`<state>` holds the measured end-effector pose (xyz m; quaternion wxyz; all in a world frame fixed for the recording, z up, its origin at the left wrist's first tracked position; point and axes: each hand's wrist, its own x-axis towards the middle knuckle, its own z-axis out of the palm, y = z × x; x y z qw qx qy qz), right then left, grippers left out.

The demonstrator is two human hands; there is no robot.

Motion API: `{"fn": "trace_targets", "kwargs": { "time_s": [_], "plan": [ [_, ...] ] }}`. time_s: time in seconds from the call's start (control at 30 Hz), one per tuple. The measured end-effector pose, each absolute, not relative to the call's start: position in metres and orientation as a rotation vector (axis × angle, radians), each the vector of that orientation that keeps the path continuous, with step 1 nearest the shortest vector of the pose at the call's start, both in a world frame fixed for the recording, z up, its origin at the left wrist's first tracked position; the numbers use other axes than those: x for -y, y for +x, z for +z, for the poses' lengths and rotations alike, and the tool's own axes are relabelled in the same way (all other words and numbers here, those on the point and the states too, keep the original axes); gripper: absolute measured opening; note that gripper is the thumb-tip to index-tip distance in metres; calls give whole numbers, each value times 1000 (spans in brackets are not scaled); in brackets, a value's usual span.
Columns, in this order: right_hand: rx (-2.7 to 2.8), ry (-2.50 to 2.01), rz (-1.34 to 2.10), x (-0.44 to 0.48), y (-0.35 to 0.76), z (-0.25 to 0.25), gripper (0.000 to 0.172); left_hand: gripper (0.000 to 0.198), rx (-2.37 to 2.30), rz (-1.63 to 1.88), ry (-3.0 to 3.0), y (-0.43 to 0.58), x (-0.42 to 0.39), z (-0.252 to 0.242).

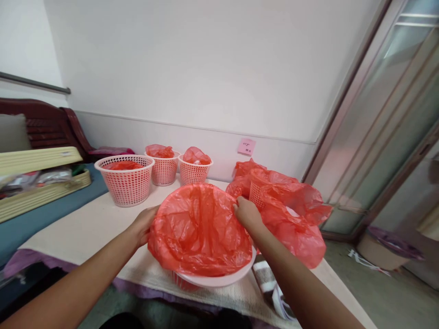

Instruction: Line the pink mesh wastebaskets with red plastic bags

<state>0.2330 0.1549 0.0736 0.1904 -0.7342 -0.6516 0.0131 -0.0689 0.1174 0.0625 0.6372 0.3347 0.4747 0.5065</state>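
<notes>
A red plastic bag [202,228] lines a white perforated basket [222,279] in front of me, its upper edge spread over most of the rim. The near part of the rim shows bare below the bag. At the left edge of the bag, my left hand [146,224] is closed on it, with some fingertips hidden behind. My right hand [247,214] pinches the bag at the right side of the rim, knuckles up. Right of that hand stand more baskets, largely covered by loose red bags [291,214].
At the back left, several perforated baskets [128,183] hold red bags. A striped towel [269,283] lies by my right forearm on the cream-covered table [85,228]. A pink note [246,146] is on the wall. A yellow case [44,187] sits left; a lined bin [386,249] stands right.
</notes>
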Motion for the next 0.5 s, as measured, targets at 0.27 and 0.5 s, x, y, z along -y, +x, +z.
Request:
{"fn": "trace_targets", "kwargs": {
  "time_s": [0.27,0.5],
  "plan": [
    [1674,-1999,278,-172,245,69,16,34,-1102,1193,922,-78,-52,62],
    [1497,-1700,796,-150,238,67,27,25,-1129,1374,844,-89,-59,45]
  ]
}}
